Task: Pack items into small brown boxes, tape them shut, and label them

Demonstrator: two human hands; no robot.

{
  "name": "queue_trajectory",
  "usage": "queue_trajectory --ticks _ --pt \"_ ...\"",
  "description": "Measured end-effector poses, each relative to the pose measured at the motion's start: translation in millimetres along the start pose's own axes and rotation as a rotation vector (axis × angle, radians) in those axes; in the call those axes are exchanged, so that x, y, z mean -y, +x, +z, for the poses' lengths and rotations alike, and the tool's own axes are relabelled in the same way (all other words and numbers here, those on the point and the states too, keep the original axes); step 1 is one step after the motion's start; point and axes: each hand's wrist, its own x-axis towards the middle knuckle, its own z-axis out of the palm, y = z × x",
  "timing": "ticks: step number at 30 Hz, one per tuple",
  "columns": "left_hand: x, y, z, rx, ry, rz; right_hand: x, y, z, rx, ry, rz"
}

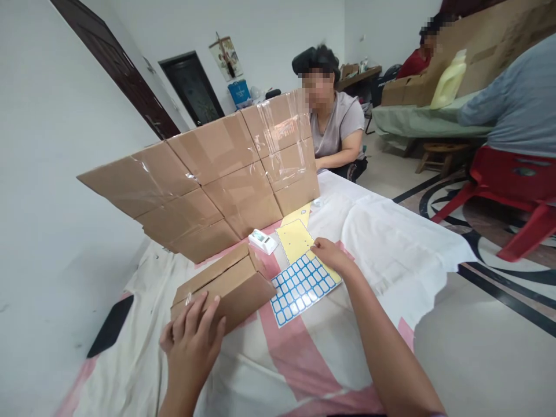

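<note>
The small cardboard box [226, 286], no label showing on it yet, lies under the spread left hand [193, 336], while just right of the box the right hand [332, 255] pinches at the blue label sheet [302, 288] (nearly full), taped boxes [217, 179] stacked behind.

No legible text, seemingly, anywhere.

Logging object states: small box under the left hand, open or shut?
Shut. The small box under the left hand has its flaps folded down; no contents show.
</note>
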Motion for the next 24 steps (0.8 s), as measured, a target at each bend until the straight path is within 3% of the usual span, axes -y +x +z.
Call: queue_trajectory --ticks 2,4,6,7,8,10,13,15,18,24 --pt "4.9 3.0 -3.9 -0.051 0.004 -0.008 -0.2 -0.9 -3.6 0.009 0.107 -0.014" --pt "-6.2 9.9 -10.8 -0.235 -0.031 0.011 1.1 -3.2 -7.5 0.043 0.202 -0.029" --pt "-35.6 23.0 -15.7 -0.408 -0.198 0.085 2.6 -5.4 -11.0 0.110 0.325 -0.062" --pt "-56.4 32.1 -15.5 -0.428 -0.324 0.129 3.1 -6.2 -12.4 0.151 0.412 -0.084" --pt "-80.2 42.8 -12.7 -0.361 -0.509 0.163 3.4 -6.7 -13.4 0.184 0.507 -0.107" --pt "-130.9 67.1 1.2 -0.207 -0.639 0.170 3.3 -7.2 -14.7 0.214 0.674 -0.146" --pt "-193.0 101.9 35.1 -0.085 -0.751 -0.016 2.0 -7.8 -16.1 0.165 0.734 -0.205" --pt "-213.8 116.2 55.8 -0.045 -0.814 -0.147 0.3 -8.3 -17.0 0.151 0.753 -0.248" --pt "-214.5 120.6 72.8 0.004 -0.924 -0.267 -2.1 -8.5 -16.5 0.230 0.840 -0.279" --pt "-185.6 115.9 79.6 0.116 -1.103 -0.335 7.7 -10.5 -5.8 0.399 0.918 -0.317"
